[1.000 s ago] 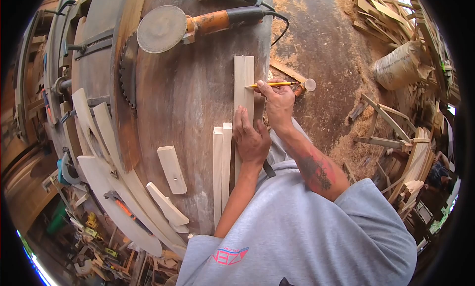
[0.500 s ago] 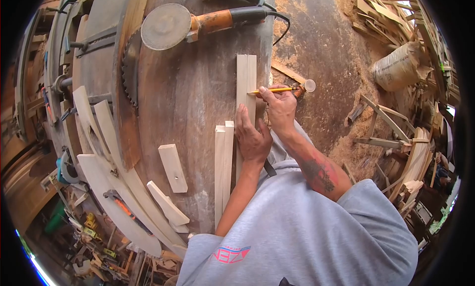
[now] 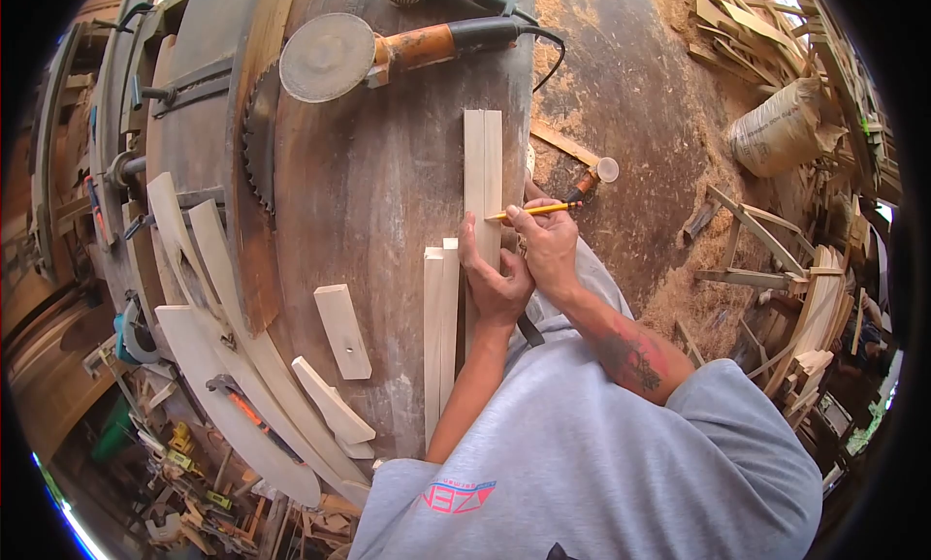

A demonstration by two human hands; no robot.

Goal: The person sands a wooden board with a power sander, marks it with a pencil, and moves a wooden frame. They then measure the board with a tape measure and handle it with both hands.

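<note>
Two pale wooden strips (image 3: 483,162) lie side by side, touching, near the right edge of the workbench (image 3: 378,182). My left hand (image 3: 497,284) is wrapped round their lower part, with a finger along the left side and the thumb at the right. In my right hand (image 3: 551,245) is a yellow pencil (image 3: 543,210), pinched between thumb and fingers, its tip at the right strip. Just left of my left hand lie two more strips (image 3: 441,308). A short block with a hole (image 3: 342,332) rests further left.
An angle grinder (image 3: 417,48) lies at the top of the bench. A toothed saw blade (image 3: 260,138) stands at the left. Curved boards (image 3: 228,395) carry a hammer (image 3: 254,419) at lower left. A second grinder (image 3: 590,180) and sawdust are on the floor.
My right hand and the pencil have moved down along the strips, towards me. My left hand's fingers have bent and closed more round the strips.
</note>
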